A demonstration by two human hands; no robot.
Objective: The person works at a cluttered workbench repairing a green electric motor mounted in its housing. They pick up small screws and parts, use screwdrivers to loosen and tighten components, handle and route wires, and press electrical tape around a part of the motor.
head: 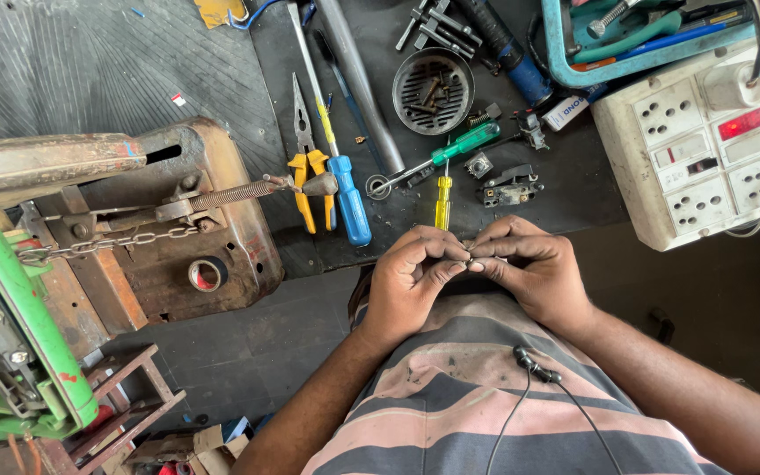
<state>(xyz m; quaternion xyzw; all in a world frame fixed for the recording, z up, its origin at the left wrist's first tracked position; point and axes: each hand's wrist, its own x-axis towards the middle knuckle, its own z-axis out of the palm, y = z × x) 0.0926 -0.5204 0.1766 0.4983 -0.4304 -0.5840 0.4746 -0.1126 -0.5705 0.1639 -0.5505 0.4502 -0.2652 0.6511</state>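
My left hand and right hand meet fingertip to fingertip over my lap, just below the edge of the dark rubber mat, pinching a small metal part between them. The part is tiny, dull grey w/ a faint glint — mostly hidden by my fingers, so its exact shape can't be told. Both hands are closed on it: thumbs and forefingers curled in, the piece sitting right at the point where the two grips touch.

Just beyond my knuckles stands a yellow-handled screwdriver, w/ a green-handled screwdriver lying slantwise above it. To the left, a blue-handled screwdriver and yellow-grip pliers rest side by side on the ribbed mat. A round black perforated cup holds rusty screws; small black switch parts lie near it. At right sits a cream plastic socket board w/ a red indicator, a teal tray of tools behind it. At left — a rusty iron machine base w/ spring and chain, beside a green painted frame.
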